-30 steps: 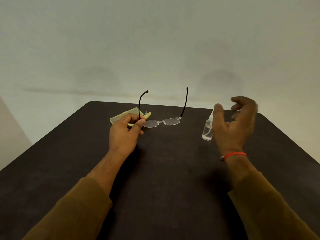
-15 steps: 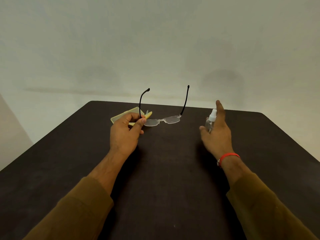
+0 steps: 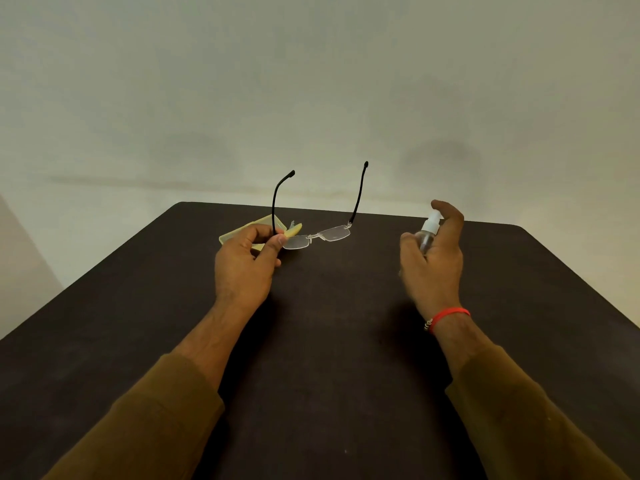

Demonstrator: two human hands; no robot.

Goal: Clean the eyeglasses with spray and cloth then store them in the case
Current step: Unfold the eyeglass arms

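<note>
My left hand [image 3: 244, 268] pinches the rimless eyeglasses [image 3: 320, 233] at their left hinge and holds them above the table, lenses down and the black temples pointing up. My right hand [image 3: 433, 258] grips a small clear spray bottle [image 3: 428, 233] with a white nozzle, the index finger curled over its top. The bottle is to the right of the glasses, a short gap apart. A yellow case or cloth [image 3: 242, 230] lies on the table behind my left hand, partly hidden by it.
The dark brown table [image 3: 329, 341] reaches from the near edge to a far edge just beyond the glasses. A plain pale wall stands behind it. Brown sleeves cover both forearms, and a red thread band circles my right wrist.
My right hand reached to the spray bottle, closed around it and lifted it off the table. My left hand has stayed almost still with the glasses.
</note>
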